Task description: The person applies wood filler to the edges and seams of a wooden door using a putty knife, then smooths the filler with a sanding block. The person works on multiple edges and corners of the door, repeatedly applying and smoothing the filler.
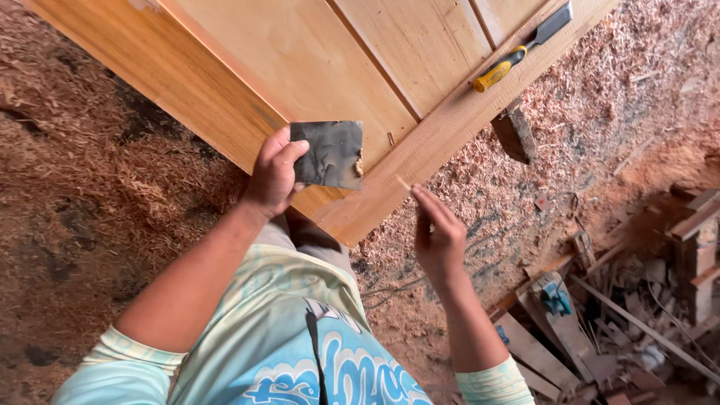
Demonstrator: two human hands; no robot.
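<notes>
We've got the left hand [274,176] pinching a dark, worn square sheet of sandpaper [328,154] just above the corner of the panelled light-wood door [315,67]; right hand [439,236] holds nothing, fingertips on the corner edge. Panels look smooth to us, so sanding seems well along, this corner edge remaining; yellow-handled chisel [521,49] lies unused on the far rail.

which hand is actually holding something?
The left hand: it pinches a dark, creased square of sandpaper over the wooden door panel. The right hand holds nothing visible, its fingertips at the panel's corner edge.
</notes>
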